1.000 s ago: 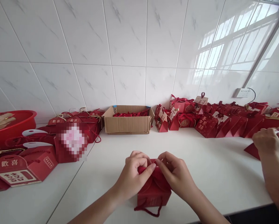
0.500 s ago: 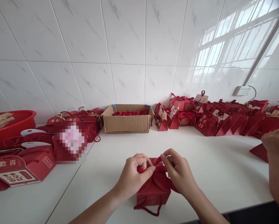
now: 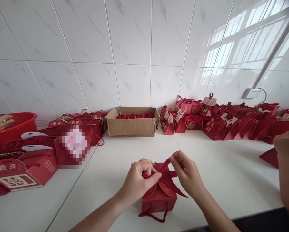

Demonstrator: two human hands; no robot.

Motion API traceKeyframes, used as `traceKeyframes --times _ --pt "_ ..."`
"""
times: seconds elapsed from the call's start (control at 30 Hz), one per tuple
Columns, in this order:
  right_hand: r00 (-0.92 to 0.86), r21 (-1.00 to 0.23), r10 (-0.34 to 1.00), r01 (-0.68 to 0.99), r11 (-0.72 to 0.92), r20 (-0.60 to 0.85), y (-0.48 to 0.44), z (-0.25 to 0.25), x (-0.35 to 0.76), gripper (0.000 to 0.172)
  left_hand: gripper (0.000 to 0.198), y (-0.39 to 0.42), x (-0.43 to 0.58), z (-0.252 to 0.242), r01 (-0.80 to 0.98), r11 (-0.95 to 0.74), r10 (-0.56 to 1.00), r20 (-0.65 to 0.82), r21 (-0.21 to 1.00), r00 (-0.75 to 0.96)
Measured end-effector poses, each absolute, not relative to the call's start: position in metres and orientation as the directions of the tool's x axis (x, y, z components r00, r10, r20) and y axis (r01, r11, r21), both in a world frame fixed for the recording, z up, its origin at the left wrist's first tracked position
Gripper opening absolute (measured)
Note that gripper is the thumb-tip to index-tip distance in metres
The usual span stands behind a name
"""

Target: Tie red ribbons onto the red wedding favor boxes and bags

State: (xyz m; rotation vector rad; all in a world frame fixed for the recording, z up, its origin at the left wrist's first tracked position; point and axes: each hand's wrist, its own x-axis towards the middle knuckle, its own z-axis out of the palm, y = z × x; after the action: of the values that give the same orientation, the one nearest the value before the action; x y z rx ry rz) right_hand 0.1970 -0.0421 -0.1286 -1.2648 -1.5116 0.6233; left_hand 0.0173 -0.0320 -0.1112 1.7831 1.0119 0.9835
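Note:
A small red gift box [image 3: 159,201] with petal-shaped top flaps and a red cord handle stands on the white counter [image 3: 222,174] near its front edge. My left hand [image 3: 138,183] is closed on the left loop of a red ribbon [image 3: 167,175] on top of the box. My right hand [image 3: 186,172] pinches another part of the same ribbon, held a little above the box top. Loose ribbon tails hang over the right side of the box.
An open cardboard box [image 3: 132,124] holding red ribbons stands at the wall. Red gift boxes [image 3: 219,124] line the back right and more [image 3: 35,158] fill the left, by a red basin [image 3: 14,127]. Another person's hand [image 3: 287,151] is at the right edge.
My right hand has drawn the ribbon up and to the right, and the ribbon tails now spread over the box's right side. The other person's hand has shifted right.

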Motion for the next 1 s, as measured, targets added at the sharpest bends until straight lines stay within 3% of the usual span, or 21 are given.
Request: traceKeyframes --times 0.2,0.5,0.73,0.9,1.0 --pt "0.029 -0.815 0.888 0.412 0.407 0.459 -0.042 -0.124 0.2 0.025 0.05 -0.031 0.023 -0.112 0.339 -0.362 0.916 0.264 0.868 0.301" --pt "0.082 -0.847 0.908 0.404 0.346 0.41 -0.031 -0.133 0.193 0.028 0.045 -0.028 0.023 -0.118 0.416 -0.427 0.894 0.304 0.803 0.33" --pt "0.169 -0.849 0.956 0.514 0.123 0.241 -0.056 -0.124 0.218 0.036 0.044 -0.03 0.024 -0.115 0.477 -0.459 0.881 0.315 0.749 0.354" --pt "-0.156 -0.868 0.988 0.488 0.09 0.014 -0.076 -0.125 0.226 0.045 0.044 -0.03 0.024 -0.115 0.487 -0.465 0.88 0.323 0.739 0.348" --pt "-0.207 -0.871 0.977 0.488 0.064 -0.044 -0.083 -0.122 0.221 0.047 0.043 -0.031 0.024 -0.115 0.475 -0.451 0.887 0.32 0.756 0.333"
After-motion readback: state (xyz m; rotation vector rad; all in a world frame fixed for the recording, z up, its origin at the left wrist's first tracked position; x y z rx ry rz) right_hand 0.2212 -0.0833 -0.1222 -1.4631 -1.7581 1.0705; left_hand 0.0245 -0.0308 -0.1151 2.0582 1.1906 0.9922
